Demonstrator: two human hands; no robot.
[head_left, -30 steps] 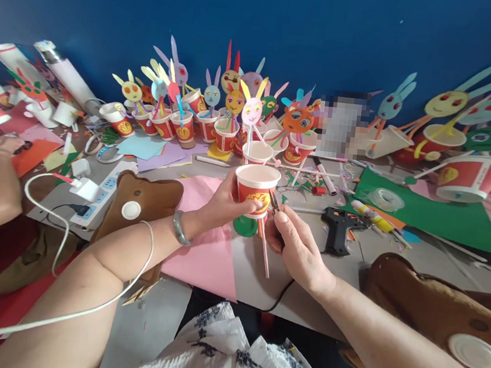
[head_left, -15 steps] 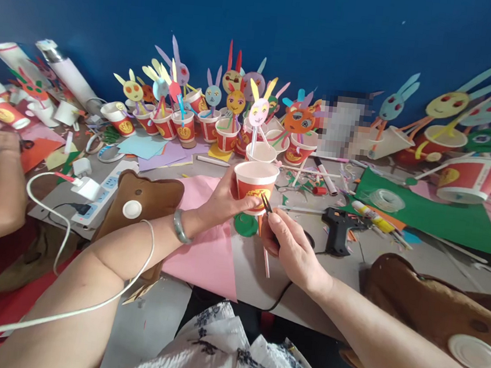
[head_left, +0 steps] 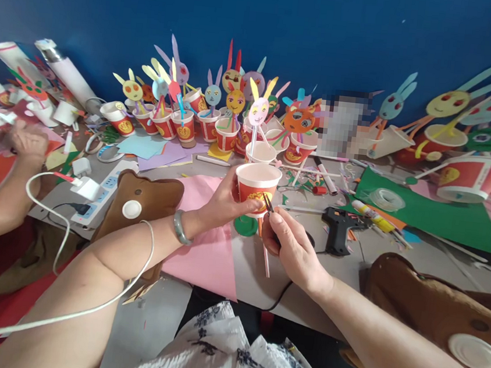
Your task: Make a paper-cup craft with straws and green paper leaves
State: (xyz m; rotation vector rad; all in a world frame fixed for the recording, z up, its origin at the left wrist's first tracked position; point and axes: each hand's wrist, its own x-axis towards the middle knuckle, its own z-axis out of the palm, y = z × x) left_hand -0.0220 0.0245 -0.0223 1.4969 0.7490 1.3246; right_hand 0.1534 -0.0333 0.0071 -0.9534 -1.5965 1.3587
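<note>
A red and white paper cup (head_left: 258,180) with a yellow print stands upright in the grip of my left hand (head_left: 230,197), thumb across its front. My right hand (head_left: 294,242) is closed around a pair of dark scissors (head_left: 268,203). Their narrow blades point up at the cup's printed front; whether the tips touch or pierce it I cannot tell. Beneath the cup lie a green paper disc (head_left: 245,225) and striped straws (head_left: 265,253). The scissors' handles are mostly hidden in my fingers.
Several cups with paper rabbit heads (head_left: 235,102) line the blue wall. A black glue gun (head_left: 337,232) lies right of my hand, with green paper (head_left: 435,213) beyond. Left are pink paper (head_left: 203,255), a power strip (head_left: 106,193) and another person's hands (head_left: 28,138).
The cup has shifted slightly right and tilted a little in my left hand. At far left, the other person's hands have moved, and a cup there is no longer in the same place.
</note>
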